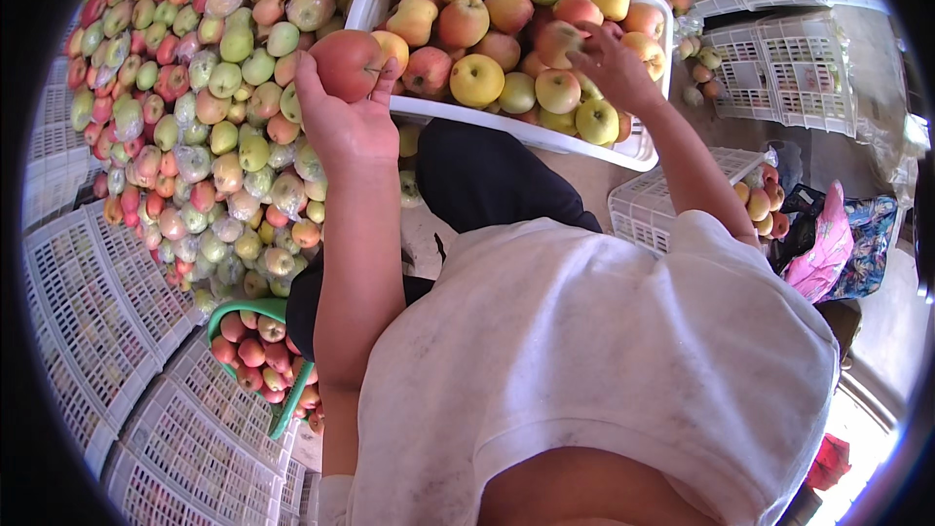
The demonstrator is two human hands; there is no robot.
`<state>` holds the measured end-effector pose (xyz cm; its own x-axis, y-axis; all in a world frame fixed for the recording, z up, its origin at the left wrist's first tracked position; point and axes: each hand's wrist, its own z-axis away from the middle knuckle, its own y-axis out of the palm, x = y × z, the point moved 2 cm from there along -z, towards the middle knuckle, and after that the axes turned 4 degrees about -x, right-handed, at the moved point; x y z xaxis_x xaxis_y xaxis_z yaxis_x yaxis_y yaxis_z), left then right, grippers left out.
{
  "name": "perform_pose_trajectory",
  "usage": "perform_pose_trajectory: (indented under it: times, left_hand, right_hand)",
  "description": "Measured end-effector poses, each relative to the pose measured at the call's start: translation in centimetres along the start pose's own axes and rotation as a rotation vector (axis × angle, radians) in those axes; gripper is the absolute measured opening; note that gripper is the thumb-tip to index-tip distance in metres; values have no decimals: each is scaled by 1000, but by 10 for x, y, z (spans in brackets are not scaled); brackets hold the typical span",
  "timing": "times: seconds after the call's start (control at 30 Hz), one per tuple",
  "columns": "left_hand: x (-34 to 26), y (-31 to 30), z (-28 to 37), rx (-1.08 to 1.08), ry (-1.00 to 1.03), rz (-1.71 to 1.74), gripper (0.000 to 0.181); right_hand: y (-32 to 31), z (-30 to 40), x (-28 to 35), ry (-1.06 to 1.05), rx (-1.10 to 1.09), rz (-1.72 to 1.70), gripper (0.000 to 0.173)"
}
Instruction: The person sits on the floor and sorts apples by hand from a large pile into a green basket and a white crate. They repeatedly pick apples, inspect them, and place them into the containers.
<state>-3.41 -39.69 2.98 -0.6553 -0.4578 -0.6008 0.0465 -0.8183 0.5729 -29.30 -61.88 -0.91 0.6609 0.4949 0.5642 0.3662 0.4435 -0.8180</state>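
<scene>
My left hand [350,117], palm up, holds a large red apple [346,66] at the left corner of a white plastic crate [511,130]. A yellow-orange apple [394,51] shows behind its thumb, partly hidden. Inside the crate lie many loose apples, red, yellow and greenish. Over its right half is my right hand [617,66], its fingertips on a blurred yellow-red apple [558,44]. Near the crate's front wall a yellow apple [477,79] and a yellow-green apple [597,121] rest among the others.
A big heap of apples [212,109], some in clear wrap, spreads at left. Below it stands a green basket [245,307] of red apples. White slatted crates [95,314] line the left; more crates [789,73] stand at right. An upturned-looking crate [646,204] sits beside my right arm.
</scene>
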Motion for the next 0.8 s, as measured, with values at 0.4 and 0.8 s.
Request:
perform_pose_trajectory:
  times: [0.4,0.8]
  left_hand:
    - [5,-2,-1,-12,-5,20,44]
    - [6,-13,-4,-25,1,38,47]
  right_hand:
    - [16,28,45,-439,253,146,33]
    - [107,-6,37,-521,283,963,43]
